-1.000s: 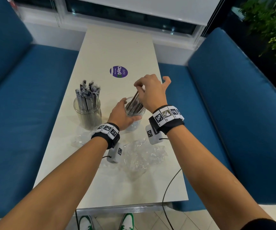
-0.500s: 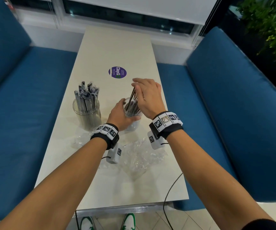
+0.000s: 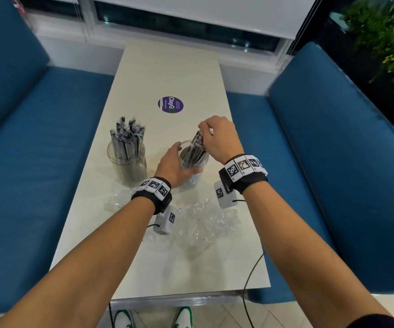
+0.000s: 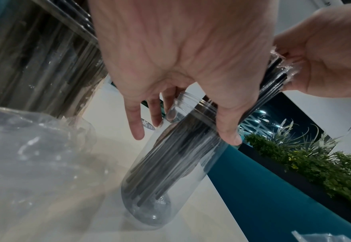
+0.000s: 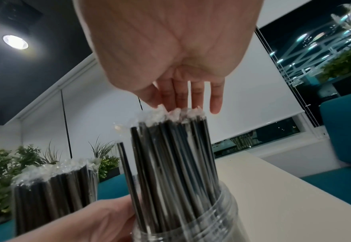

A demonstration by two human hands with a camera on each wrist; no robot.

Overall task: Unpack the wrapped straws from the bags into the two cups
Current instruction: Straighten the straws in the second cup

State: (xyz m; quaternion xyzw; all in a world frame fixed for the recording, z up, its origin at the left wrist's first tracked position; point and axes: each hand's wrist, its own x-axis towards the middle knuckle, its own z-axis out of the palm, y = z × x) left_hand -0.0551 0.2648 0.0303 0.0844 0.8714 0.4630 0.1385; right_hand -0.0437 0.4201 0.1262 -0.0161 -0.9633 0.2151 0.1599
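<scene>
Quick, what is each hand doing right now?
Left hand: closed round the clear cup, holding it.
Right hand: fingers closed on the tops of the straws in that cup.

The cream table (image 3: 167,67) carries two straw-filled cups (image 3: 126,159), crumpled clear bags (image 3: 205,223) and a purple sticker (image 3: 170,104).

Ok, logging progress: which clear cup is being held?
The clear plastic cup on the right: the left hand grips it; the left clear plastic cup stands untouched.

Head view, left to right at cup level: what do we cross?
Left bench seat → full cup → held cup → right bench seat. Hands left out because they overlap the held cup.
</scene>
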